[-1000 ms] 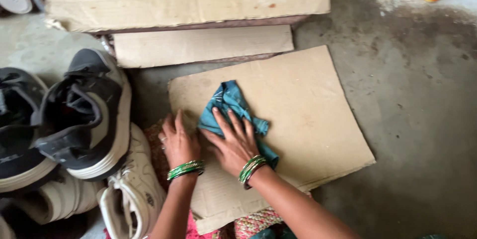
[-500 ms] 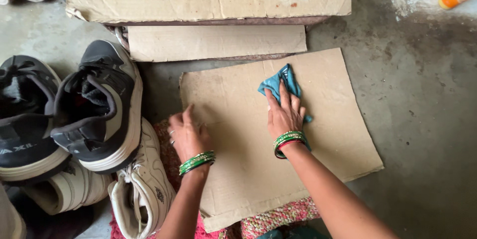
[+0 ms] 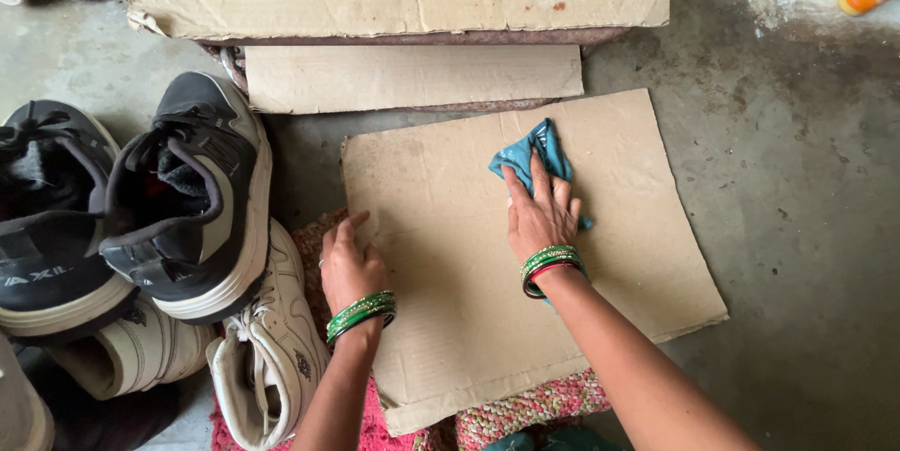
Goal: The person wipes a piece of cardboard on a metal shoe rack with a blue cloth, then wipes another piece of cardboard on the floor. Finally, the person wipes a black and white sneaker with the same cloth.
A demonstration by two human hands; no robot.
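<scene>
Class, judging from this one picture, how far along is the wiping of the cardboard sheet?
Done: cannot tell; no wiped patch stands out on the cardboard sheet. In hand: the right hand presses a teal cloth flat near the sheet's top, while the left hand steadies its left edge. Left: the lower part looks equally dusty.

Teal cloth, tan cardboard, green bangles.
</scene>
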